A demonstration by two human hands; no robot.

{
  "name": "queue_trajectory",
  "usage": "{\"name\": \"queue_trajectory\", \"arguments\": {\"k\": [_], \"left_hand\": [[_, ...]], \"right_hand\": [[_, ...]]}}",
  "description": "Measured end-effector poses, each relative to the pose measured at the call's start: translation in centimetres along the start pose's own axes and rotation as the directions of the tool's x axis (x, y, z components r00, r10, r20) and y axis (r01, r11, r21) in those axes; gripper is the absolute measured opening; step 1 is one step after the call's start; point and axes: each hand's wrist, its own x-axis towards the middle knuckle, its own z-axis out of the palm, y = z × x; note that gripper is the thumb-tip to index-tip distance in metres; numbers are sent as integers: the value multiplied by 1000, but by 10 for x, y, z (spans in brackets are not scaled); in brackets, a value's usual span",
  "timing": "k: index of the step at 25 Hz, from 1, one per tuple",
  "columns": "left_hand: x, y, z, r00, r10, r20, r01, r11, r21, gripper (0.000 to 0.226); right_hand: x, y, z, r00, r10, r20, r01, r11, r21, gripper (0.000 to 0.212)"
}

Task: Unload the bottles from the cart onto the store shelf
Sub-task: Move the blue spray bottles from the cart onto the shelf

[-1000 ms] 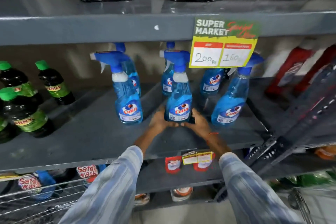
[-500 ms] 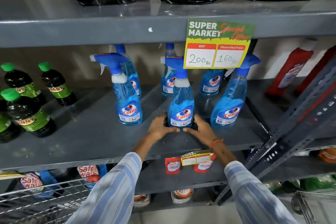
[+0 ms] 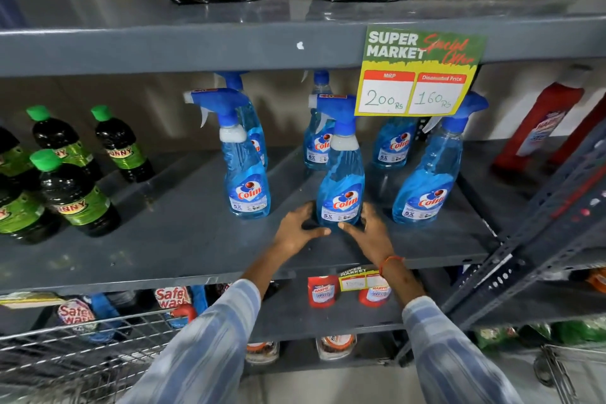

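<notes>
Both hands bracket the base of the clear plastic spray bottle of blue cleaner with the blue trigger head; the left hand lies flat on the grey metal store shelf with its fingers spread against the bottle's left side, and the right hand mirrors it on the other side; neither palm wraps the bottle now, so the hold looks loosened to a light steadying touch, though whether the fingertips behind it still press cannot be told from this angle. Half a second back the two hands were cupped close round the base; they have since opened and slid toward the shelf's front edge, while the bottle stands upright where it was set, near the middle of the shelf's front half, between a matching spray bottle on its left and a leaning one on its right; more stand behind. That suggests this placement is finished and the hands are free to go back for another; the wire cart shows at the lower left, with what may be more stock inside.
</notes>
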Motion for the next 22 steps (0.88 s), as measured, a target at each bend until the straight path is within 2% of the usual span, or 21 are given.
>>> {"name": "queue_trajectory", "arguments": {"k": [5, 9, 11, 12, 13, 14, 15, 16, 17, 18, 19, 20, 21, 22], "left_hand": [[5, 3, 4, 996, -45, -77, 44, 999, -6, 60], [7, -4, 1, 998, -43, -39, 41, 998, -39, 58], [4, 0, -1, 998, -54, -21, 52, 997, -64, 62], [-1, 3, -2, 998, -44, -37, 42, 997, -66, 64], [-7, 5, -4, 995, -6, -96, 1, 999, -53, 62], [-14, 5, -7, 977, 67, -203, -72, 997, -17, 53], [-24, 4, -12, 925, 148, -351, -145, 989, 35, 40], [-34, 3, -18, 831, 214, -513, -201, 976, 82, 30], [-43, 1, -27, 717, 240, -654, -204, 970, 132, 31], [-48, -4, -38, 619, 226, -752, -143, 974, 175, 39], [-49, -11, -51, 552, 200, -810, -35, 976, 217, 50], [-45, -22, -63, 527, 167, -833, 79, 967, 244, 61], [-41, -30, -77, 570, 119, -813, 147, 959, 243, 74], [-36, -35, -91, 673, 62, -737, 138, 968, 208, 88]], "right_hand": [[-1, -5, 1, 1000, 7, 10, -7, 1000, -5, 57], [-5, -11, 3, 998, 12, 56, -8, 997, -77, 59], [-10, -16, 1, 998, 14, 62, -10, 998, -69, 68], [-16, -21, 2, 1000, -6, -3, 6, 999, -50, 74], [-25, -27, 3, 990, -63, -127, 59, 998, -37, 77], [-35, -32, 8, 945, -161, -285, 155, 987, -44, 74], [-47, -39, 17, 872, -271, -409, 263, 962, -77, 66], [-57, -47, 30, 817, -358, -452, 349, 931, -106, 55], [-63, -56, 45, 808, -428, -405, 416, 901, -121, 46], [-63, -63, 61, 834, -464, -297, 452, 885, -113, 39], [-57, -70, 77, 876, -455, -157, 445, 890, -96, 37], [-46, -74, 93, 913, -407, -18, 404, 910, -91, 41], [-32, -75, 107, 935, -340, 99, 349, 932, -101, 48], [-18, -77, 119, 948, -259, 186, 281, 954, -104, 57]]}}
